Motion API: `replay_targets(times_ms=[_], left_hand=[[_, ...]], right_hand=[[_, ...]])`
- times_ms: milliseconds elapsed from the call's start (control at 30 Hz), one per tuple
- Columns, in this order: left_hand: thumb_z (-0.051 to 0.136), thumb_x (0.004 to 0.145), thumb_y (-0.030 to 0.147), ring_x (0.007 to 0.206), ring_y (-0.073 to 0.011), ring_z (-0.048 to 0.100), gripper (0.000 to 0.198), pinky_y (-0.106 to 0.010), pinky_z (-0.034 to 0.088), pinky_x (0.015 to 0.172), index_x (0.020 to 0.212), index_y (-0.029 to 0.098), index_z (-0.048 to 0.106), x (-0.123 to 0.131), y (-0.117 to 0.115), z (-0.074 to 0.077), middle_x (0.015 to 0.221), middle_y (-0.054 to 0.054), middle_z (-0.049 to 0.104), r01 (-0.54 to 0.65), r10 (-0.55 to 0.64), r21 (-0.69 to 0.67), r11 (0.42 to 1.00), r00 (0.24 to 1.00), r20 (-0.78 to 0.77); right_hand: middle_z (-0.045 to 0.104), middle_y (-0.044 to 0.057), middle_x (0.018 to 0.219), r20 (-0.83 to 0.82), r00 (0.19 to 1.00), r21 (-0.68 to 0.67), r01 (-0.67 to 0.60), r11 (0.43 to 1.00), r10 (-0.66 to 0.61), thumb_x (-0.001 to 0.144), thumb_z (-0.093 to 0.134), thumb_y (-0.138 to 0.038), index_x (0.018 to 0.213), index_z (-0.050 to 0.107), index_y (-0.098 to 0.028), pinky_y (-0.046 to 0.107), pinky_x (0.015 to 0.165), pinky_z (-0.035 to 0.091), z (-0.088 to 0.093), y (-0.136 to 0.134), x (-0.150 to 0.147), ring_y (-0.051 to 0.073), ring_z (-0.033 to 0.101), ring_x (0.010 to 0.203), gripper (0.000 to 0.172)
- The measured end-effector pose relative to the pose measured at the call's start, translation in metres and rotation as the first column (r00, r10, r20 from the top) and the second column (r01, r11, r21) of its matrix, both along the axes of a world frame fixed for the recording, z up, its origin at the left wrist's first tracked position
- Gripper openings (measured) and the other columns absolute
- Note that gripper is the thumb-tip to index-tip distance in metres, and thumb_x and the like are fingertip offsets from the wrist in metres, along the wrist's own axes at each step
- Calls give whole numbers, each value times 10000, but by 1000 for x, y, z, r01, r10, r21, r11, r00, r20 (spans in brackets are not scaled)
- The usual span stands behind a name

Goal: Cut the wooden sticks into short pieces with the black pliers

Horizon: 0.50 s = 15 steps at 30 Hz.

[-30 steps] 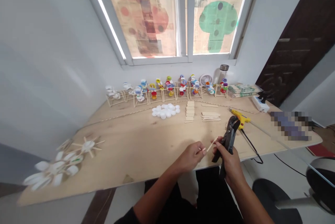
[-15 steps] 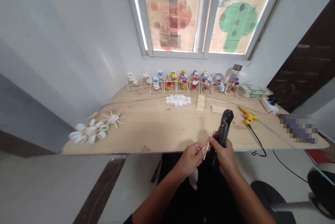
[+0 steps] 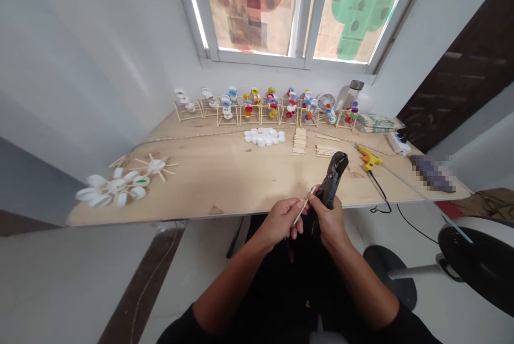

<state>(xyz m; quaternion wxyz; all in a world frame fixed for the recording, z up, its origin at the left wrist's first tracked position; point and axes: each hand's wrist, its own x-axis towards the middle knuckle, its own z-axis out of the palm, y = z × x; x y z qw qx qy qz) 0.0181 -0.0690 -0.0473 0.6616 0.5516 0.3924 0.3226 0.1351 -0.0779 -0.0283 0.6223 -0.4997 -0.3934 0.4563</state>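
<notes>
Holding: my left hand (image 3: 279, 222) is closed in a narrow pinch on a thin craft stick (image 3: 304, 209), which tilts up and to the right between my hands.
Gripping: my right hand (image 3: 329, 221) is wrapped around the handles of a black plier-type cutter (image 3: 331, 183), its head pointing up.
Hidden: my right fingers cover the cutter's lower part, and I cannot tell whether the stick's upper end sits inside its jaws.
Board: a plywood tabletop (image 3: 209, 188) lies just beyond my hands.
Middle: a yellow hot glue gun (image 3: 368, 159) lies right of the cutter, with its black cord (image 3: 379, 196) hanging over the edge. White bottle caps (image 3: 264, 137) and stacks of craft sticks (image 3: 299, 141) lie ahead. A white cap-and-stick assembly (image 3: 124, 183) sits far left, blurred.
Far: a row of stick frames with coloured caps (image 3: 265, 108) lines the wall, beside a small fan (image 3: 326, 101) and a glass bottle (image 3: 351, 92).
Unclear: a pixelated object (image 3: 431, 172) sits at the right end.
Writing: the newspaper on the window (image 3: 249, 6) is too small to read, and no brand shows.
</notes>
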Motion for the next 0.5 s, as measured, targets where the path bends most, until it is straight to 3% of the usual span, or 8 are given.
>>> replay_targets(times_ms=[167, 500], left_hand=[[401, 798, 519, 289, -39, 305, 399, -153, 194, 325, 802, 134, 506, 0, 5, 0, 416, 49, 471, 61, -54, -108, 992, 996, 64], [384, 816, 493, 302, -35, 244, 370, -158, 114, 326, 775, 143, 496, 10, 13, 0, 375, 78, 382, 170, -145, -210, 963, 981, 130]], right_hand=[[548, -32, 627, -28, 999, -26, 24, 999, -25, 643, 655, -287, 801, 547, -171, 222, 498, 411, -5, 8, 1, 97, 498, 508, 224], [563, -31, 636, -82, 994, -53, 71, 996, -76, 650, 650, -273, 793, 557, -173, 225, 538, 418, -14, 12, 13, 95, 510, 525, 197]])
